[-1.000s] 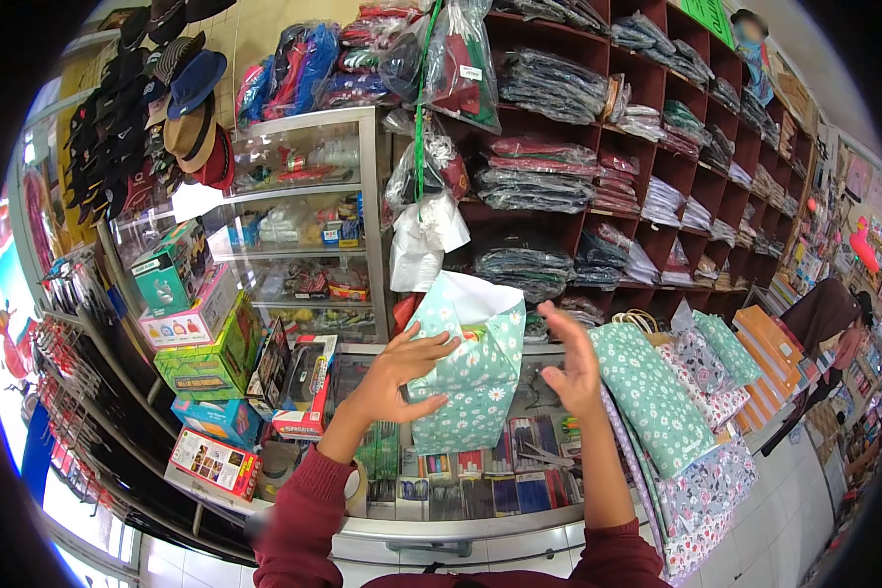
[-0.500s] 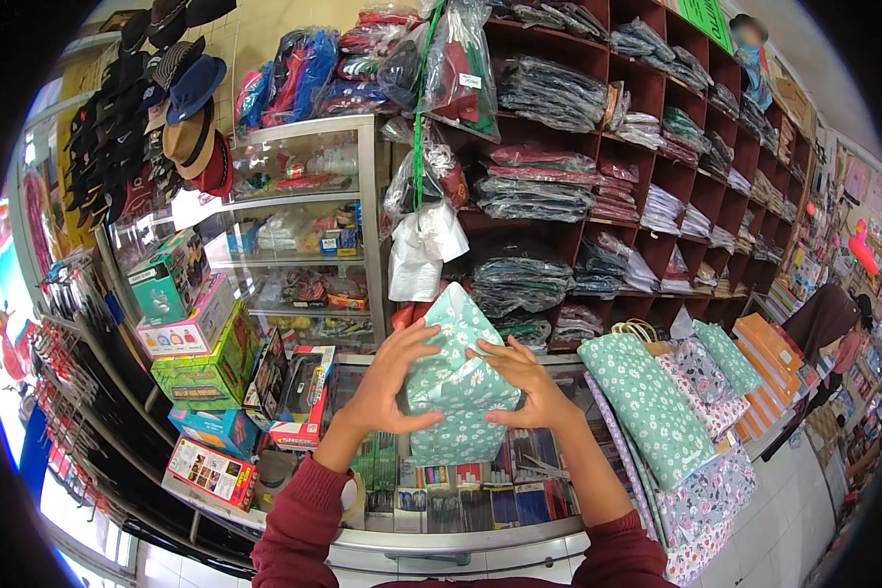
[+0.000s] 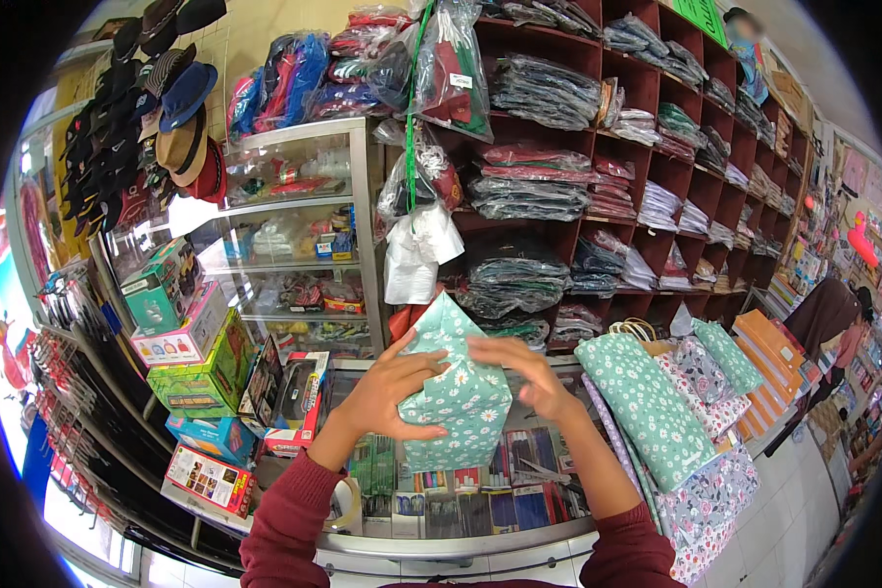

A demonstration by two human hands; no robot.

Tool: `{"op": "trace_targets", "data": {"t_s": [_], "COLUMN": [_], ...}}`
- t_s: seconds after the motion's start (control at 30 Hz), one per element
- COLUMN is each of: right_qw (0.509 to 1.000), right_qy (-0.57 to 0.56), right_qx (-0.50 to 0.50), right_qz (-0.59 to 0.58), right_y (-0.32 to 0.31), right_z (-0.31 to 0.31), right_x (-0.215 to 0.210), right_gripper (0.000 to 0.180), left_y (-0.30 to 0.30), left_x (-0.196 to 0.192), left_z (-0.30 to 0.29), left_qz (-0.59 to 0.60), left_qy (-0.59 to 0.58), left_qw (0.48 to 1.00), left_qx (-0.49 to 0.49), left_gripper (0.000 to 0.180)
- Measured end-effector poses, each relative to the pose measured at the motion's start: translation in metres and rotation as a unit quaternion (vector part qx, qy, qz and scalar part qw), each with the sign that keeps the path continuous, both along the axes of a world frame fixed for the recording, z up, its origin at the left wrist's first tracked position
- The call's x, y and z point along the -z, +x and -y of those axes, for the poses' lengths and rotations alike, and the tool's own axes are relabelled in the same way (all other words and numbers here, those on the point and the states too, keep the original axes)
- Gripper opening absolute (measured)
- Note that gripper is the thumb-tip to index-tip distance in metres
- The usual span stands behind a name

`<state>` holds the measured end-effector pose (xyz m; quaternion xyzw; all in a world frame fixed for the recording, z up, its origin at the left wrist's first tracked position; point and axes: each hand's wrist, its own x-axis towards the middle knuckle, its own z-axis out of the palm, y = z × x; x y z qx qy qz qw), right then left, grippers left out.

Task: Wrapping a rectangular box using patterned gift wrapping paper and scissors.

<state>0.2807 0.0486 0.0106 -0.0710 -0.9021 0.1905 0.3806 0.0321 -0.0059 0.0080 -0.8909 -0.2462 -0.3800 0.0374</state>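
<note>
A package wrapped in mint-green paper with white daisies [image 3: 461, 426] stands in front of me on the glass counter. Its top rises to a pointed, folded flap of paper. My left hand [image 3: 387, 394] grips its left side, fingers pressed on the upper fold and thumb along the front. My right hand [image 3: 531, 376] is beside the right upper edge, fingers stretched out and slightly blurred, holding nothing. Whether its fingertips touch the paper I cannot tell. Beside my left sleeve lies a roll of tape [image 3: 347, 504], partly hidden.
Stacked toy boxes [image 3: 198, 367] stand at the left. At the right are a green daisy-wrapped parcel [image 3: 647, 412] and floral paper [image 3: 706, 514]. Pens and stationery [image 3: 480, 514] show through the counter glass. Behind rise a glass cabinet [image 3: 363, 245] and shelves of bagged clothing [image 3: 534, 181].
My right hand has come off the front of the package and shifted slightly right, its fingers straighter. My left hand still holds the package, which has turned a little.
</note>
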Motion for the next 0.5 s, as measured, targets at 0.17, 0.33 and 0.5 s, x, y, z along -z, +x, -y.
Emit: {"op": "trace_targets", "data": {"t_s": [0.17, 0.33, 0.5], "right_qw": [0.996, 0.999, 0.965], "right_qy": [-0.021, -0.045, -0.260], "right_qx": [0.046, 0.009, 0.003], "right_qz": [0.067, -0.001, -0.047], "right_y": [-0.013, -0.016, -0.026], "right_z": [-0.013, -0.020, -0.039], "right_x": [0.001, 0.014, -0.002], "right_gripper": [0.080, 0.054, 0.027], "left_y": [-0.007, -0.006, -0.005], "left_x": [-0.004, 0.005, -0.001], "left_z": [-0.006, -0.026, -0.052], "left_qz": [0.009, 0.432, 0.298], "left_qy": [-0.057, -0.151, -0.387], "left_qw": [0.997, 0.885, 0.872], "left_qx": [0.042, 0.092, -0.010], "left_gripper": [0.058, 0.050, 0.033]}}
